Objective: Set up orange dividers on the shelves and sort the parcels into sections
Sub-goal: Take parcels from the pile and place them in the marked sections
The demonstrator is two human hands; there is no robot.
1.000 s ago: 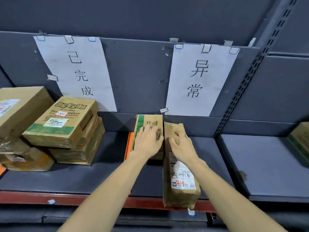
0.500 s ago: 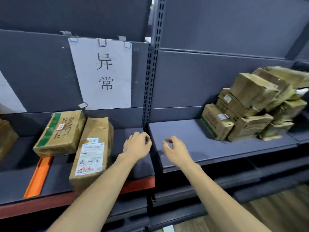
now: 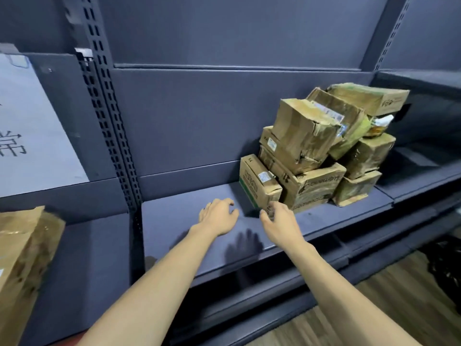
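Cardboard parcels (image 3: 319,151) are now sitting right of frame centre on the shelf (image 3: 174,221); we are seeing left hand (image 3: 218,217) and right hand (image 3: 280,222) reaching, loosely open, empty, having released the previous parcel (image 3: 22,258).

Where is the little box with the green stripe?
The box with the green stripe sits on the shelf right of centre, at the pile's front-left, just beyond the right hand.

Two bare forearms, sleeveless as far back as the lower edge of the head view. No watch, band or bracelet at either wrist. Left hand (image 3: 217,217) ungloved, no ring visible on the fingers. Right hand (image 3: 280,221) likewise ungloved and unadorned. Fingernails short, without visible polish. No clothing in view anywhere.
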